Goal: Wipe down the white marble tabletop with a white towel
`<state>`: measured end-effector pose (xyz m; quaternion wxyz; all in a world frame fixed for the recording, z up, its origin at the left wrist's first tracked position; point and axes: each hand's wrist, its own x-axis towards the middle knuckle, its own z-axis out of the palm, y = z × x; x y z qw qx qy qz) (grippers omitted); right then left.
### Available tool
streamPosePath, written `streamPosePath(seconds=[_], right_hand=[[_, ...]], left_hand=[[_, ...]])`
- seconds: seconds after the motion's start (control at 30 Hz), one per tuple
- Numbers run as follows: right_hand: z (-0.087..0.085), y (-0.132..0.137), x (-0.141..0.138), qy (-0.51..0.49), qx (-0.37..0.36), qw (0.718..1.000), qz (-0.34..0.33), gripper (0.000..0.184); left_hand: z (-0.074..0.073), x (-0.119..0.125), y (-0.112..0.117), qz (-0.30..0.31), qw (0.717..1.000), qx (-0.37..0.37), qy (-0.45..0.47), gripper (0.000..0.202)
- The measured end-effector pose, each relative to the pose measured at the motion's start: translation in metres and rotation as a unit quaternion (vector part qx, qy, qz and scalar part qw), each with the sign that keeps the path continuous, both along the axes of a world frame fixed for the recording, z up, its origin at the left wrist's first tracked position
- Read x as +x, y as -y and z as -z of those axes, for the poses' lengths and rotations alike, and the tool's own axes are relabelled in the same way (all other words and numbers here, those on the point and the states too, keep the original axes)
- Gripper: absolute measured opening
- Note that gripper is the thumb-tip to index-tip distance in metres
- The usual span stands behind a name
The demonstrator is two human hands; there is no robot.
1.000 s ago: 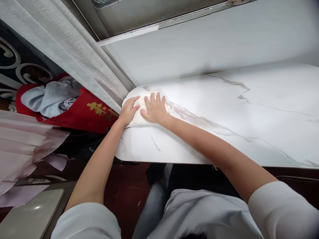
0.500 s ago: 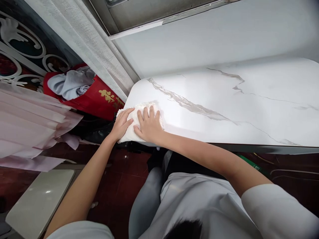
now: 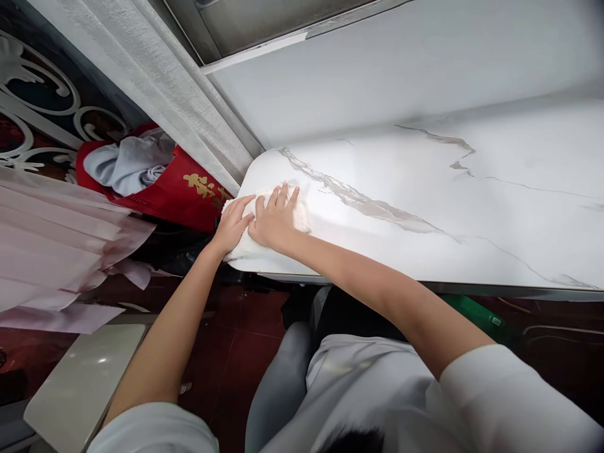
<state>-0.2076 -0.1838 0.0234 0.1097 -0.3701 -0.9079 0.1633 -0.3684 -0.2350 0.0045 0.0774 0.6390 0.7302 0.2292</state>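
A white fluffy cloth [image 3: 250,245] lies spread on the left end of a white marble-patterned tabletop [image 3: 377,170]. My right hand [image 3: 274,217] rests flat on its middle, fingers spread and pointing away from me. At the cloth's left edge, my left hand [image 3: 232,225] lies with fingers stretched out over it and the thumb towards the right hand. The two thumbs are close together. Part of the cloth is hidden beneath both hands.
A red bag [image 3: 189,189] with gold characters and grey fabric inside stands left of the table. Pale pink drapery [image 3: 56,245] hangs nearby, above a light stool-like seat [image 3: 89,384]. A grey-white wall [image 3: 358,75] borders the far side. Something green [image 3: 472,318] shows under the near edge.
My right hand has slid slightly left and away from me across the cloth, closer to my left hand. The cloth's near edge has shifted away from the table's front edge.
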Motion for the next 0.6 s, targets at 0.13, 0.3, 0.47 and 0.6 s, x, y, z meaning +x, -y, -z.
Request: streamPosePath(seconds=[0.13,0.3,0.47,0.6], right_hand=[[0.015,-0.040,-0.017,-0.075,0.048,0.996,0.021,0.051],[0.024,-0.094,-0.026,-0.111,0.074,0.991,0.030,0.043],[0.023,-0.142,-0.030,-0.082,0.084,0.993,0.031,0.043],[0.024,-0.175,-0.028,-0.055,0.099,0.993,0.035,0.047]], left_hand=[[0.001,-0.011,-0.041,-0.015,1.000,0.019,0.020,0.052],[0.006,-0.023,-0.095,-0.035,0.998,0.038,0.041,0.049],[0.012,-0.027,-0.142,-0.039,0.998,0.043,0.028,0.048],[0.018,-0.031,-0.182,-0.033,0.998,0.054,0.014,0.046]])
